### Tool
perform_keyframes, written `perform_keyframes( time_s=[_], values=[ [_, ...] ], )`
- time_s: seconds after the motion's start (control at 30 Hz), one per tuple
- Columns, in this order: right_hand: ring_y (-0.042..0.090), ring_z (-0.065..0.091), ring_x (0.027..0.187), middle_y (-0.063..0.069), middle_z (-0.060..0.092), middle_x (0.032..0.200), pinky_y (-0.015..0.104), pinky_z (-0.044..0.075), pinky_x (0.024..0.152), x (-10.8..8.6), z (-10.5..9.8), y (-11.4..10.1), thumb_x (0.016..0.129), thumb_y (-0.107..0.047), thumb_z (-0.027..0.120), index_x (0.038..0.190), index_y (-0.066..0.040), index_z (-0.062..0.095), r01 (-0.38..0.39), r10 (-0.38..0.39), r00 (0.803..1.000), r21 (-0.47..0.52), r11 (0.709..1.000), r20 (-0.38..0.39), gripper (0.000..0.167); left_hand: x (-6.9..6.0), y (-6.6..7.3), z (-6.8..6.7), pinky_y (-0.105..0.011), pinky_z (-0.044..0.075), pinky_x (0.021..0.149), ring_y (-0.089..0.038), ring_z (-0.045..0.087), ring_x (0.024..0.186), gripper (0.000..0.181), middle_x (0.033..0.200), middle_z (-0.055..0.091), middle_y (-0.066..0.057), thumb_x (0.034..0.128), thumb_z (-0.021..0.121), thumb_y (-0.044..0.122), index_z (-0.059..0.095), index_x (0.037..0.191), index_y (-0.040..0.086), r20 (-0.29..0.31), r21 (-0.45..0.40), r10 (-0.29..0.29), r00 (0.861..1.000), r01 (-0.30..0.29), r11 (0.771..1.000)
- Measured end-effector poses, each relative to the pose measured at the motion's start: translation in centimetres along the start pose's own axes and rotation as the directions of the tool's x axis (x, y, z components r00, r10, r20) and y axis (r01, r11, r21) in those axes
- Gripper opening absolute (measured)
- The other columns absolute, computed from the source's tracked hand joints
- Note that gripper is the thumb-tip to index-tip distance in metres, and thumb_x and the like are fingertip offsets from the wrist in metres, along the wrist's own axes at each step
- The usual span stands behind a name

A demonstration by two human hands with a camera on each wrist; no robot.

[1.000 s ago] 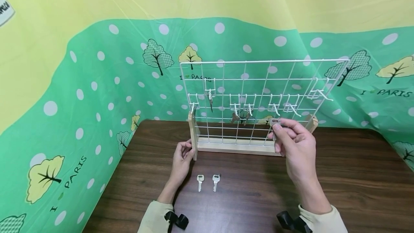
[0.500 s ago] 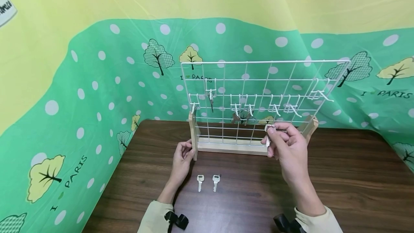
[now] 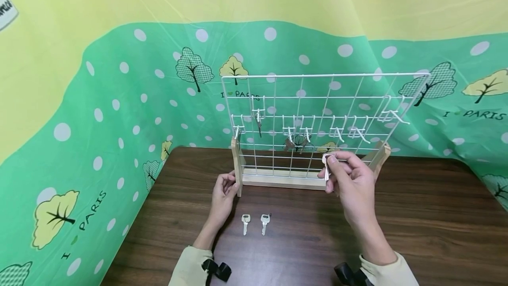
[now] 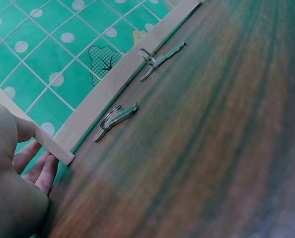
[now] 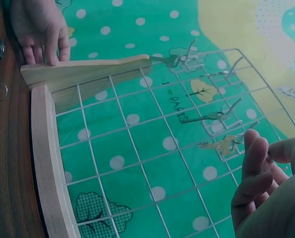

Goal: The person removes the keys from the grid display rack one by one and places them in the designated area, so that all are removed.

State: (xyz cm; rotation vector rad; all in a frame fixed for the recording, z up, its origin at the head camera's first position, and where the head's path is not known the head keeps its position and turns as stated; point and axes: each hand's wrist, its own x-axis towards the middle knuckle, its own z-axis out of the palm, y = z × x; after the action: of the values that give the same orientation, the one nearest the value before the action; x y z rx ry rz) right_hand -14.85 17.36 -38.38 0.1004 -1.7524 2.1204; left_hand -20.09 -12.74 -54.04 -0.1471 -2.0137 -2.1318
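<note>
My right hand (image 3: pixel 355 189) pinches a key (image 3: pixel 326 167) upright between thumb and fingers, in front of the lower right part of the white wire rack (image 3: pixel 301 75). In the right wrist view the fingers of that hand (image 5: pixel 266 183) mostly hide the key. The left hand (image 3: pixel 222 197) grips the wooden left end piece (image 3: pixel 237 167) near its foot; the left wrist view shows this hand (image 4: pixel 18 173) with the wood (image 4: pixel 58 151) between thumb and fingers. Several keys hang on hooks, one of them gold-coloured (image 5: pixel 219 145). Two keys, one left (image 3: pixel 246 224) and one right (image 3: pixel 265 224), lie on the table.
White hooks at the right, such as the one at mid-height (image 3: pixel 359 134) and a higher one (image 3: pixel 393 116), hold no key. A wooden base bar (image 3: pixel 285 180) runs along the rack's foot on the brown table (image 3: pixel 178 233). Patterned green and yellow cloth (image 3: pixel 131 78) hangs behind.
My right hand has moved left and slightly down along the rack, and the pinched key has turned to show its narrow side. The left hand stays on the end piece.
</note>
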Motion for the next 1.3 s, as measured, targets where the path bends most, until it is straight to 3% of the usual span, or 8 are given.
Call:
perform_keyframes(
  time_s=[0.17, 0.37, 0.47, 0.6, 0.73, 1.0, 1.17, 1.3],
  values=[
    [0.011, 0.058, 0.05, 0.006, 0.075, 0.073, 0.018, 0.044, 0.044, -0.1, 0.4, 0.2, 0.109, 0.002, 0.064, 0.104, 0.007, 0.071, 0.011, -0.01, 1.0, 0.007, 1.0, -0.027, 0.01, 0.0, 0.0, -0.1, -0.048, 0.044, 0.126, -0.047, 0.052, 0.149, 0.019, 0.155, 0.055, -0.036, 0.1069, 0.06, -0.01, 0.049, 0.121, -0.015, 0.002, 0.004, -0.003, 1.0, 0.003, 1.0],
    [0.007, 0.048, 0.053, 0.0, 0.067, 0.069, 0.017, 0.036, 0.047, -0.1, 0.6, 0.8, 0.1, 0.009, 0.073, 0.098, 0.009, 0.08, 0.05, -0.062, 0.991, -0.1, 0.994, -0.115, 0.006, 0.1, 0.0, 0.0, -0.041, 0.044, 0.125, -0.046, 0.052, 0.15, 0.019, 0.156, 0.055, -0.034, 0.1071, 0.061, -0.009, 0.049, 0.122, -0.014, 0.002, 0.003, -0.009, 1.0, 0.009, 1.0],
    [0.006, 0.047, 0.055, -0.002, 0.065, 0.066, 0.018, 0.037, 0.05, -0.1, 0.5, 1.1, 0.097, 0.009, 0.077, 0.098, 0.01, 0.081, 0.045, -0.061, 0.991, -0.135, 0.99, -0.118, 0.005, 0.1, -0.1, 0.1, -0.041, 0.044, 0.126, -0.047, 0.052, 0.15, 0.019, 0.156, 0.055, -0.035, 0.1074, 0.06, -0.009, 0.049, 0.122, -0.014, 0.002, 0.01, -0.011, 1.0, 0.011, 1.0],
    [0.006, 0.048, 0.057, -0.006, 0.068, 0.066, 0.018, 0.039, 0.053, -0.4, 0.3, 1.6, 0.096, 0.008, 0.08, 0.1, 0.01, 0.082, 0.042, -0.064, 0.994, -0.231, 0.972, -0.086, 0.006, 0.1, 0.1, 0.1, -0.047, 0.043, 0.127, -0.045, 0.052, 0.15, 0.018, 0.156, 0.056, -0.033, 0.108, 0.06, -0.008, 0.049, 0.121, -0.013, 0.002, 0.019, -0.018, 1.0, 0.018, 1.0],
    [0.003, 0.052, 0.061, -0.01, 0.08, 0.083, 0.016, 0.042, 0.055, -0.9, 0.2, 2.4, 0.095, 0.012, 0.078, 0.1, 0.009, 0.083, 0.08, -0.093, 0.995, -0.281, 0.956, -0.031, 0.008, 0.1, 0.2, 0.1, -0.05, 0.04, 0.128, -0.044, 0.052, 0.151, 0.018, 0.157, 0.056, -0.032, 0.1082, 0.061, -0.007, 0.05, 0.122, -0.012, 0.0, 0.019, -0.025, 1.0, 0.025, 1.0],
    [0.001, 0.069, 0.075, -0.007, 0.084, 0.094, 0.014, 0.054, 0.064, -2.1, 0.0, 4.2, 0.093, 0.014, 0.079, 0.099, 0.009, 0.082, 0.075, -0.054, 0.995, -0.259, 0.963, 0.087, 0.009, 0.1, -0.1, 0.0, -0.045, 0.044, 0.126, -0.047, 0.052, 0.149, 0.018, 0.155, 0.056, -0.035, 0.1081, 0.06, -0.008, 0.049, 0.121, -0.014, -0.003, 0.03, -0.008, 1.0, 0.008, 1.0],
    [0.005, 0.069, 0.075, -0.005, 0.083, 0.093, 0.015, 0.055, 0.065, -2.9, -0.3, 5.4, 0.092, 0.017, 0.078, 0.099, 0.013, 0.078, 0.023, 0.0, 0.993, -0.186, 0.982, 0.12, 0.009, 0.1, -0.1, 0.0, -0.042, 0.044, 0.125, -0.046, 0.052, 0.149, 0.018, 0.156, 0.055, -0.034, 0.1077, 0.061, -0.008, 0.049, 0.121, -0.013, -0.001, 0.025, -0.01, 1.0, 0.01, 1.0],
    [0.006, 0.067, 0.074, -0.004, 0.081, 0.09, 0.016, 0.054, 0.065, -3.4, -0.3, 6.4, 0.091, 0.017, 0.078, 0.1, 0.014, 0.077, 0.0, 0.028, 0.989, -0.187, 0.982, 0.147, 0.009, 0.1, 0.1, 0.1, -0.045, 0.043, 0.127, -0.045, 0.052, 0.15, 0.017, 0.156, 0.056, -0.033, 0.1078, 0.06, -0.008, 0.049, 0.12, -0.012, -0.004, 0.012, -0.021, 1.0, 0.021, 1.0]
  ],
)
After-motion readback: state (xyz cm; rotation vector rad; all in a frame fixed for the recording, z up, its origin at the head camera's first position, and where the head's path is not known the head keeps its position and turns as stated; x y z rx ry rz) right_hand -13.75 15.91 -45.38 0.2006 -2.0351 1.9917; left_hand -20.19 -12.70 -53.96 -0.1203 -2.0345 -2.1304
